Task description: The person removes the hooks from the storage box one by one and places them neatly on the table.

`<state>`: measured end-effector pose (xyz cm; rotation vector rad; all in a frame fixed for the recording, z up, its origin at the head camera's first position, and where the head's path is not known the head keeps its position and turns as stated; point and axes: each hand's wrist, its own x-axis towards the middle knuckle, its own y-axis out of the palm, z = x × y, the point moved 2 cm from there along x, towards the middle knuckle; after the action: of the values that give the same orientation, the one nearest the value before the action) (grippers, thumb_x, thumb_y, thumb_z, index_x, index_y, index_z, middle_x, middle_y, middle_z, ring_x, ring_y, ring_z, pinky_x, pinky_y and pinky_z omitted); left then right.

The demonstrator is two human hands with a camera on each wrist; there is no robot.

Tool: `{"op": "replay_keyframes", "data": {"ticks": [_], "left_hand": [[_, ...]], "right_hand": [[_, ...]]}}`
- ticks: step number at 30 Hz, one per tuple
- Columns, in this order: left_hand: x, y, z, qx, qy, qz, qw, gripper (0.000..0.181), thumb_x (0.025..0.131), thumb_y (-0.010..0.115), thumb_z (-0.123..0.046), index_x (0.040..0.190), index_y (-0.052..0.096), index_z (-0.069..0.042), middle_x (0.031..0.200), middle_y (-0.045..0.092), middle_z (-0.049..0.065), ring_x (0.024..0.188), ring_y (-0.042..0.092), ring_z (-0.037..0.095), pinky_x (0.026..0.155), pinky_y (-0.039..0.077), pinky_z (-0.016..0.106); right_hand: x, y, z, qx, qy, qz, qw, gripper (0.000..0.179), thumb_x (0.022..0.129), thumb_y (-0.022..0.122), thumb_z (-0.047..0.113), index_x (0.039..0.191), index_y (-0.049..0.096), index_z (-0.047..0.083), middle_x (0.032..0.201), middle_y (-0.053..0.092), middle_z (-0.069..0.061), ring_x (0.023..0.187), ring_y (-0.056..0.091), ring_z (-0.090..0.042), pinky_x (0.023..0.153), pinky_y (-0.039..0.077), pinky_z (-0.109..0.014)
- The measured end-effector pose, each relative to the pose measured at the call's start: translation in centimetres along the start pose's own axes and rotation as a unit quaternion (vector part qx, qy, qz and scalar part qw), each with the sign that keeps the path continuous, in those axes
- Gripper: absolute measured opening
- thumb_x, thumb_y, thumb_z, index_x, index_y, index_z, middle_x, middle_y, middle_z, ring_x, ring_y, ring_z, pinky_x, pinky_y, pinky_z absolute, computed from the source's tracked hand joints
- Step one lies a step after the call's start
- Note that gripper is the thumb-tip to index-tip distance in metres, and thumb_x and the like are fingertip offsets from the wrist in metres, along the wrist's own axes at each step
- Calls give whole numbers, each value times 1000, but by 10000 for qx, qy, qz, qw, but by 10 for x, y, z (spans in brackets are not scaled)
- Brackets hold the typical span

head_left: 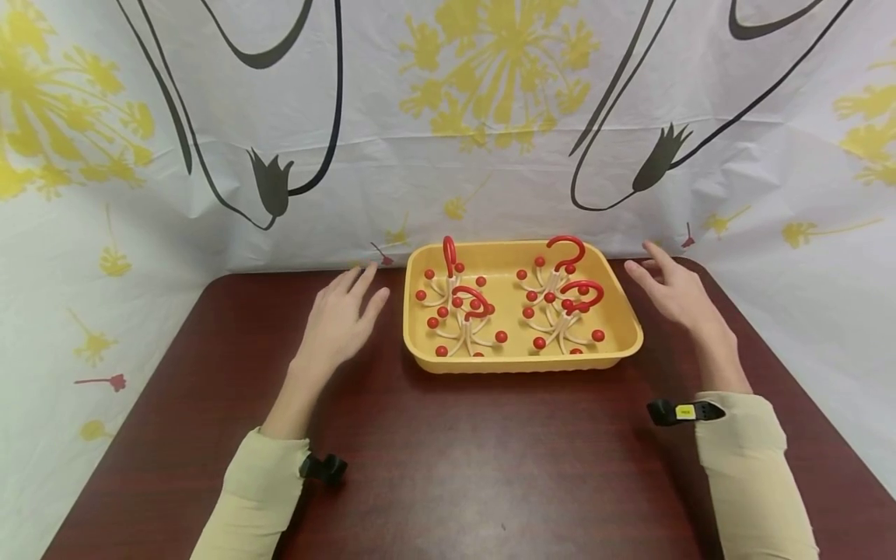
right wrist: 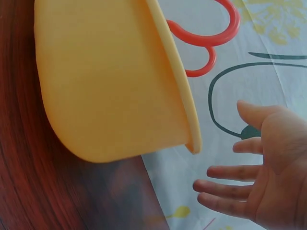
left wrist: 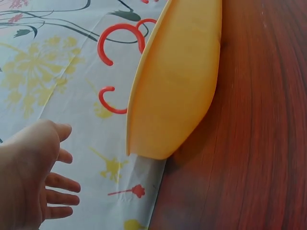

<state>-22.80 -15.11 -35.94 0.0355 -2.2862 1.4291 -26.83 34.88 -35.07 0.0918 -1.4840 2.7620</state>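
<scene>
A yellow plastic tray stands toward the back of the table. In it are several small hangers, each with a red hook on top and cream arms tipped with red balls, such as the front left hanger and the front right hanger. To the tray's left hovers my left hand, fingers spread and apart from the wall. My right hand is off the tray's right side, fingers loosely extended, holding nothing. Both wrist views show the tray wall and red hooks rising past its rim.
The dark red wooden table reaches toward me in front of the tray. A white sheet with yellow and grey flower prints hangs behind the table and along both sides. Black wrist cameras sit at both cuffs.
</scene>
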Motion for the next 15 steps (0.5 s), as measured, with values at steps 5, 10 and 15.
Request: {"op": "replay_keyframes", "data": {"ticks": [5,10,15], "left_hand": [[3,6,-11,-272,32,16,9996,57,106,47,-43,150,48,-7,144,52,22,133,47,38,112,35,55],[7,12,-25,-624,89,80,9980,53,106,51,-38,148,50,-7,141,54,18,130,50,36,111,37,54],[10,18,-36,-981,301,123,9946,52,106,52,-37,147,51,-5,139,55,17,127,52,35,109,40,52]], "right_hand": [[2,6,-3,294,195,60,9994,87,100,40,65,163,12,11,146,42,-36,131,43,-54,104,36,-69],[2,14,-3,623,250,40,9977,87,100,43,64,161,18,8,140,50,-34,119,57,-50,99,44,-65],[1,20,-4,896,177,-55,9958,79,102,46,56,157,30,2,131,57,-33,102,66,-42,91,53,-55]]}}
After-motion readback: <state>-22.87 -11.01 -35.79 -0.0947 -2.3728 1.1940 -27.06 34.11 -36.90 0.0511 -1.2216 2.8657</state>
